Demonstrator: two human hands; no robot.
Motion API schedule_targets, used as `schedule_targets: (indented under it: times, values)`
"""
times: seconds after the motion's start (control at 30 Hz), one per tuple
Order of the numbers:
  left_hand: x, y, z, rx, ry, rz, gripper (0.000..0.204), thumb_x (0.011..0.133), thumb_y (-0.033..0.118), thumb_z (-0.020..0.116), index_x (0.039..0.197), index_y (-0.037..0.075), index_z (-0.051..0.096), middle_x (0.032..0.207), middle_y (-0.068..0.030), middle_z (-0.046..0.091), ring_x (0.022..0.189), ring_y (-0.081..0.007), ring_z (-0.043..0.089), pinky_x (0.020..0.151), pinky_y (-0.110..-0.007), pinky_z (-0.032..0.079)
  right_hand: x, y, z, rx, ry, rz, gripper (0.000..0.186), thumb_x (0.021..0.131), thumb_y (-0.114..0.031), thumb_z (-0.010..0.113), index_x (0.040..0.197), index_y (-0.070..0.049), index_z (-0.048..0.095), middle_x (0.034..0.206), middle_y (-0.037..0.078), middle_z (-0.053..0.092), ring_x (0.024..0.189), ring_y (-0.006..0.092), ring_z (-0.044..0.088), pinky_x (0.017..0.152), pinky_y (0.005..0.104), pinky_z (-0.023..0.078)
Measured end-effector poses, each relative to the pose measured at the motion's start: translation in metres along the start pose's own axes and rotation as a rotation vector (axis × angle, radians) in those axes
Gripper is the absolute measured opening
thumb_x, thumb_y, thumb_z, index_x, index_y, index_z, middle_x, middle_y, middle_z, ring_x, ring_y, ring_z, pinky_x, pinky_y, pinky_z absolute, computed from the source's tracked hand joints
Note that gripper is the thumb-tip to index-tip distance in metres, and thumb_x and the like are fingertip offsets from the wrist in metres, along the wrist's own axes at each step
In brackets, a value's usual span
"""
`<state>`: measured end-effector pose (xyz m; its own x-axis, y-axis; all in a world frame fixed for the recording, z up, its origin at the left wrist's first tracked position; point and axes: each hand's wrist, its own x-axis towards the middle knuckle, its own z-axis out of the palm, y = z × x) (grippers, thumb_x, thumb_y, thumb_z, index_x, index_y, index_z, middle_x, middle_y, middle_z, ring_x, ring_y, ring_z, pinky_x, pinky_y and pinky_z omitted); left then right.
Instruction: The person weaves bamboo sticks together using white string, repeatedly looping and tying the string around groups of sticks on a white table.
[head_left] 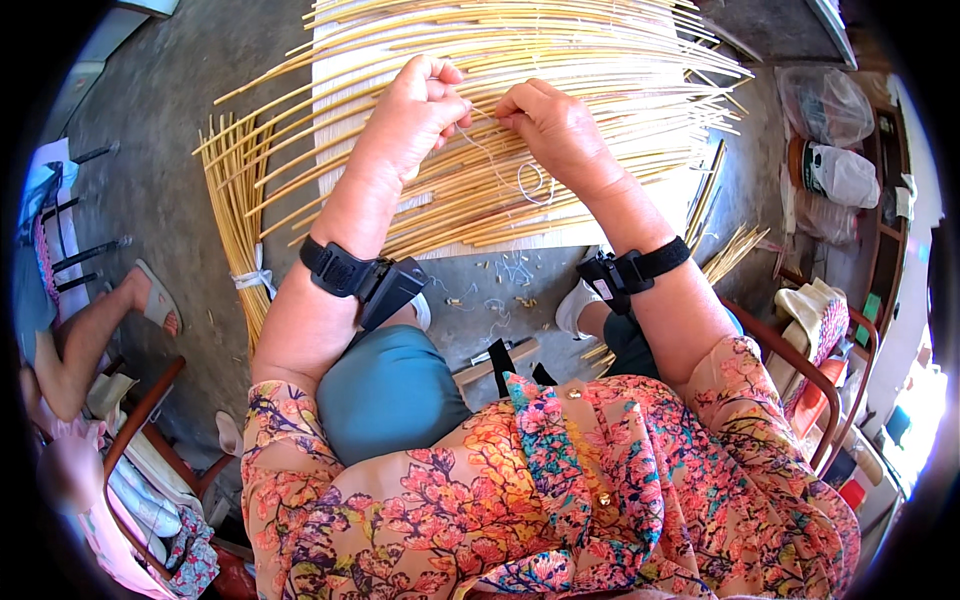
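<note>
View from the wearer's head, showing two bare hands at work over slender yellow sticks [470, 180] spread side by side on a white board [560, 237]. The sticks run roughly from the left edge of the board to its right edge, many overhanging both; the row reaches from close to the near edge up to the picture's top.

Left hand [430, 103]: above the sticks, left of the board's middle, its fingertips drawn together on white string [521, 181]. Right hand [552, 122]: just beside it on the right, knuckles upward, fingertips likewise pinched together on the string, a short span of which joins the hands. From the left fingertips the string trails toward the near edge, across the sticks, and curls into a loose loop below the right hand. The sticks lie directly beneath both hands; whether any finger touches them cannot be told.

Surroundings: beyond the left edge, a stick bundle [225, 205] bound with a white tie [254, 279]; beyond the near right corner, a smaller bundle [735, 252]. On the floor [440, 272] before the near edge lie short offcuts [525, 302] and thread scraps [512, 268]. Each forearm wears a black strapped device.
</note>
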<state>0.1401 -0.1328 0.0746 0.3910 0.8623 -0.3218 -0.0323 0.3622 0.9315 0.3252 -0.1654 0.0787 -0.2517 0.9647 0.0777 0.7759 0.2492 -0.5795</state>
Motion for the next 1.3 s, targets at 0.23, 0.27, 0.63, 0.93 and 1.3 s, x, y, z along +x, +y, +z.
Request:
schedule_targets:
  times: [0.23,0.27,0.63,0.93,1.3]
  values:
    - [0.007,-0.02,0.005,0.297,0.067,0.204,0.014,0.082,0.0,0.053,0.095,0.003,0.052,0.073,-0.0038,0.06,0.061,-0.006,0.053,0.05,-0.018,0.04,0.001,-0.008,0.003,0.293,0.039,0.128,0.009,0.08,-0.005,0.062,0.089,-0.005,0.064,0.088,0.015,0.064,0.08,0.0319,0.062,0.071,0.0362,0.05]
    - [0.006,-0.02,0.006,0.285,0.088,0.181,0.011,0.078,0.0,0.057,0.089,0.002,0.054,0.071,-0.0055,0.061,0.062,-0.0095,0.056,0.055,-0.022,0.044,0.0,-0.005,0.007,0.307,0.038,0.126,0.01,0.084,-0.005,0.06,0.093,-0.004,0.063,0.082,0.008,0.061,0.073,0.0199,0.057,0.065,0.03,0.048]
    - [0.002,-0.023,0.014,0.359,0.144,0.268,0.006,0.08,-0.001,0.056,0.083,0.002,0.061,0.065,-0.0001,0.058,0.057,-0.0049,0.054,0.049,-0.019,0.041,0.003,-0.015,0.004,0.379,0.006,0.369,0.014,0.085,-0.008,0.058,0.098,-0.005,0.061,0.07,0.013,0.062,0.06,0.0219,0.06,0.06,0.034,0.049]
    - [-0.001,-0.017,0.021,0.63,0.184,0.34,0.011,0.074,0.009,0.063,0.081,0.006,0.071,0.073,-0.0152,0.065,0.065,-0.0283,0.064,0.061,-0.034,0.051,0.005,-0.017,0.0,0.531,-0.065,0.456,0.008,0.088,-0.01,0.056,0.094,-0.005,0.058,0.07,0.007,0.062,0.053,0.0115,0.056,0.051,0.0273,0.047]
    - [0.006,-0.025,0.024,0.869,0.216,0.438,0.011,0.075,0.017,0.069,0.077,0.006,0.069,0.072,-0.0123,0.066,0.064,-0.0283,0.064,0.058,-0.033,0.05,0.009,-0.018,-0.017,0.791,0.104,0.54,0.009,0.092,-0.012,0.055,0.099,-0.007,0.055,0.085,0.005,0.064,0.058,0.0065,0.056,0.049,0.0196,0.047]
